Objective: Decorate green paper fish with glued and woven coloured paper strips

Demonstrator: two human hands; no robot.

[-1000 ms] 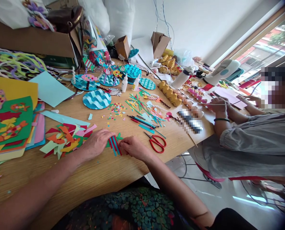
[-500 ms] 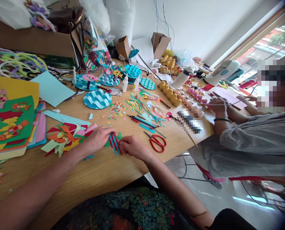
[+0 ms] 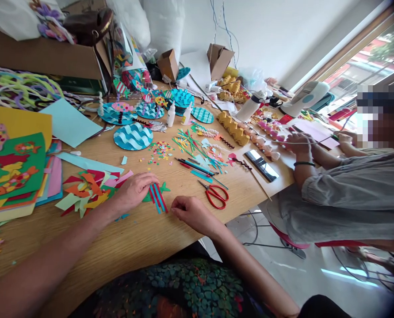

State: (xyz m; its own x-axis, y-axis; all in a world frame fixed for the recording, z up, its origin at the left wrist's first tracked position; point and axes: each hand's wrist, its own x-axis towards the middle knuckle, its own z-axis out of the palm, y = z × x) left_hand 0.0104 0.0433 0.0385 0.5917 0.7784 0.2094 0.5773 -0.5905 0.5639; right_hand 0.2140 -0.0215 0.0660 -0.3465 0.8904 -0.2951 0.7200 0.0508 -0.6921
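Beneath the fingertips of my left hand (image 3: 137, 191) lies a set of red and blue paper strips (image 3: 158, 199), side by side. The hand is closed at their upper end. A green paper cutout (image 3: 164, 188) shows just beyond them. My right hand (image 3: 193, 214) is apart from the strips, to their right, low over the wooden table (image 3: 143, 238). Its fingers are curled together, and whatever they may hold is hidden. Red-handled scissors (image 3: 216, 196) lie beyond my right hand. Left of my left hand is a pile of coloured paper scraps (image 3: 92, 190).
Pens (image 3: 197, 165), thin paper strips (image 3: 187, 143) and paper dots (image 3: 162, 150) lie ahead. Two glue bottles (image 3: 171, 115) stand behind a wavy blue disc (image 3: 133, 137). A phone (image 3: 261, 165) lies at right, near a co-worker's sleeve (image 3: 342, 185). Stacked paper sheets (image 3: 14, 176) lie left.
My right hand has drawn back from the strips, to the right and slightly toward me. My left hand stays at their upper end, and the strips lie almost as before.
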